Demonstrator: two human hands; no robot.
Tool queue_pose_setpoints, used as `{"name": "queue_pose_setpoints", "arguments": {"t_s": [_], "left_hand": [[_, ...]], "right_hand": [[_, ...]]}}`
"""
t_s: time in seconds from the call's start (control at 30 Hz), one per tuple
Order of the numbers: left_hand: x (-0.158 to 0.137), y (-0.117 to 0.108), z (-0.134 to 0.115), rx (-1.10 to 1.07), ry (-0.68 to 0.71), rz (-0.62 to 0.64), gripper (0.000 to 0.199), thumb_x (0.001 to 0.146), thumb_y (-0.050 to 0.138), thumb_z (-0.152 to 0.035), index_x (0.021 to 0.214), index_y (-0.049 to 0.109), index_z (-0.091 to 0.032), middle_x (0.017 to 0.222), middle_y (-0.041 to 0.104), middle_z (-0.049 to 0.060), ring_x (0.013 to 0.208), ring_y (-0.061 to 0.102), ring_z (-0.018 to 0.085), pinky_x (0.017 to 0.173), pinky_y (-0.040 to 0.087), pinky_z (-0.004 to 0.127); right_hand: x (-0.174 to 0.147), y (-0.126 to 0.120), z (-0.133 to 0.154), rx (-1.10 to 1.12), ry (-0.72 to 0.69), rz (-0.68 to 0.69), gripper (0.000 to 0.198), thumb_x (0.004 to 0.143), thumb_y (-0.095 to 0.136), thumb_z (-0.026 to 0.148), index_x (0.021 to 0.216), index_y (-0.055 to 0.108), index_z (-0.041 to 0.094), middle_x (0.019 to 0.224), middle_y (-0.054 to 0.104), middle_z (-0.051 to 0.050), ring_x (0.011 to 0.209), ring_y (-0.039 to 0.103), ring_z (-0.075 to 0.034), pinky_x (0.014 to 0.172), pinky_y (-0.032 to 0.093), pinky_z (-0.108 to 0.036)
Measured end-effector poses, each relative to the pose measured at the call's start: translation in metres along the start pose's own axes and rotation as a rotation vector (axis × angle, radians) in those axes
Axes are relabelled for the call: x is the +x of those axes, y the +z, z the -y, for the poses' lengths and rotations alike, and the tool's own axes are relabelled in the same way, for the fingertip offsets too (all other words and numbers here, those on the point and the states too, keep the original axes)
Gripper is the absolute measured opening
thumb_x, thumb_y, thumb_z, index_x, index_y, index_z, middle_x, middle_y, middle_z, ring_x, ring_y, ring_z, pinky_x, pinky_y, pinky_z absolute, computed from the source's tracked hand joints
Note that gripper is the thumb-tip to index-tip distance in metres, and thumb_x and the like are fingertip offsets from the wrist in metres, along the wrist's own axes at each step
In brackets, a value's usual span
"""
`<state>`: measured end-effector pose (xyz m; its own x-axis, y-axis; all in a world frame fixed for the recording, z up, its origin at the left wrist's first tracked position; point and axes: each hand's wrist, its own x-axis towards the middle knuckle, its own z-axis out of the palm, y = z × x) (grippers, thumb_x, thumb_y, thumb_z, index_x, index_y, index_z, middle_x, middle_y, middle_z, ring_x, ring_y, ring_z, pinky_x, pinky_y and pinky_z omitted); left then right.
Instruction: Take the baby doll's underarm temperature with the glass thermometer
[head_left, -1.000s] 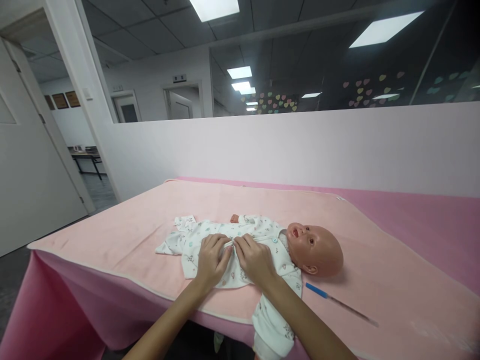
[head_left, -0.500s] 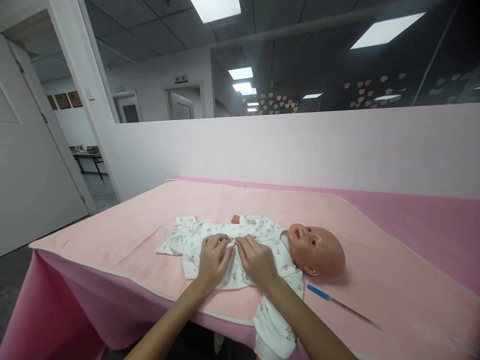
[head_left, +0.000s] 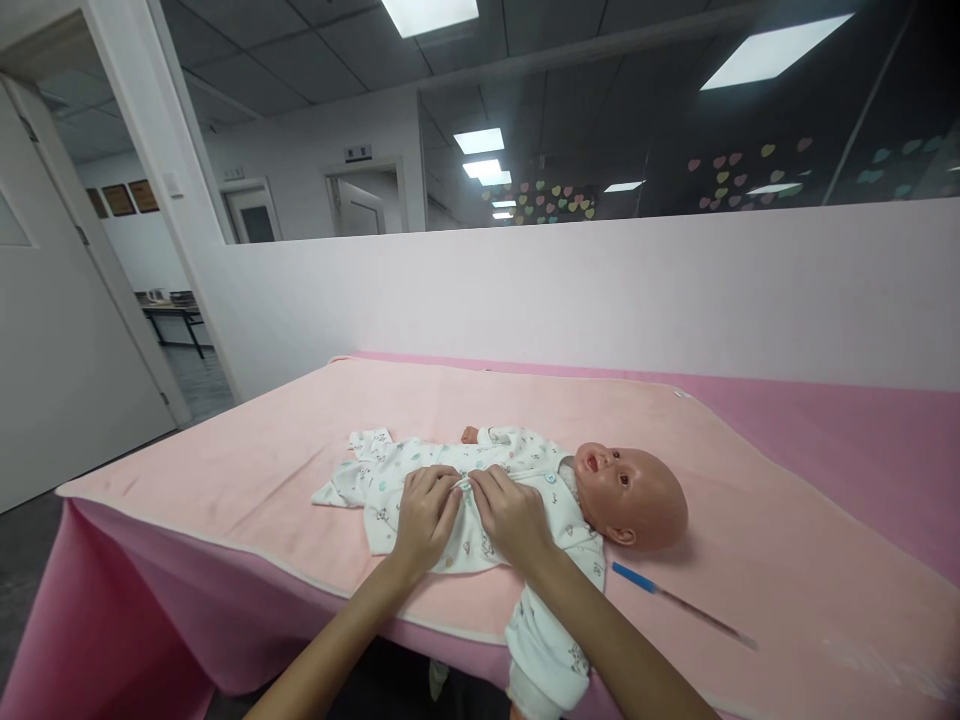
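Observation:
A baby doll (head_left: pixel 641 500) lies on its back, its head to the right, in a white printed baby outfit (head_left: pixel 529 450). My left hand (head_left: pixel 426 515) pinches the front edge of the cloth at the doll's belly. Right beside it, my right hand (head_left: pixel 514 515) has its fingers closed on the same edge, fingertips almost meeting the left ones. A small fastener seems to sit between the fingertips, mostly covered. Nearer the neck, a round greenish snap (head_left: pixel 551 478) shows on the cloth. One sleeve (head_left: pixel 547 650) hangs over the table's front edge, under my right forearm.
A thin rod with a blue handle (head_left: pixel 634 577) lies right of the doll, below its head. Peach padded cloth (head_left: pixel 262 430) covers the table over a pink cover (head_left: pixel 135 600). Behind stands a white half wall (head_left: pixel 600 300) with glass above; a door (head_left: pixel 67 300) is at left.
Both hands keep their hold at the same place on the outfit, with only tiny finger movement. The camera view has shifted very slightly.

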<state>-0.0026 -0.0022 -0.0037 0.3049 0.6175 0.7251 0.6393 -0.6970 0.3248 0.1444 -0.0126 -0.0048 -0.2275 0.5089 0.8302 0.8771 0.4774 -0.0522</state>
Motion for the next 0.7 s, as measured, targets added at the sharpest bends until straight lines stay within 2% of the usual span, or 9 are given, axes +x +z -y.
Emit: {"name": "queue_pose_setpoints", "arguments": {"t_s": [0.3, 0.57, 0.7], "left_hand": [[-0.0001, -0.0003, 0.0010, -0.016, 0.027, -0.005, 0.019, 0.088, 0.037, -0.022, 0.090, 0.056, -0.020, 0.094, 0.057, 0.004, 0.090, 0.051, 0.017, 0.081, 0.037, 0.033], [-0.0008, 0.0022, 0.0010, -0.001, 0.109, -0.073, 0.016, 0.085, 0.041, -0.016, 0.092, 0.055, -0.019, 0.094, 0.057, 0.004, 0.088, 0.051, 0.016, 0.078, 0.039, 0.031], [-0.0007, 0.0020, -0.0005, -0.010, 0.094, -0.069, 0.015, 0.085, 0.042, -0.016, 0.091, 0.055, -0.019, 0.093, 0.057, 0.003, 0.087, 0.050, 0.016, 0.078, 0.039, 0.031]], "right_hand": [[0.0001, -0.0008, 0.0001, -0.004, 0.002, -0.010, 0.022, 0.091, 0.036, 0.020, 0.087, 0.057, 0.019, 0.066, 0.054, 0.001, 0.050, 0.047, -0.008, 0.045, 0.024, -0.022], [-0.0010, 0.0008, -0.0011, 0.007, 0.012, -0.001, 0.023, 0.092, 0.035, 0.022, 0.086, 0.058, 0.020, 0.066, 0.055, 0.001, 0.051, 0.048, -0.008, 0.046, 0.024, -0.022], [-0.0010, 0.0003, -0.0008, 0.017, 0.021, 0.008, 0.023, 0.092, 0.035, 0.022, 0.087, 0.058, 0.020, 0.066, 0.056, 0.001, 0.052, 0.048, -0.009, 0.046, 0.023, -0.023]]}}
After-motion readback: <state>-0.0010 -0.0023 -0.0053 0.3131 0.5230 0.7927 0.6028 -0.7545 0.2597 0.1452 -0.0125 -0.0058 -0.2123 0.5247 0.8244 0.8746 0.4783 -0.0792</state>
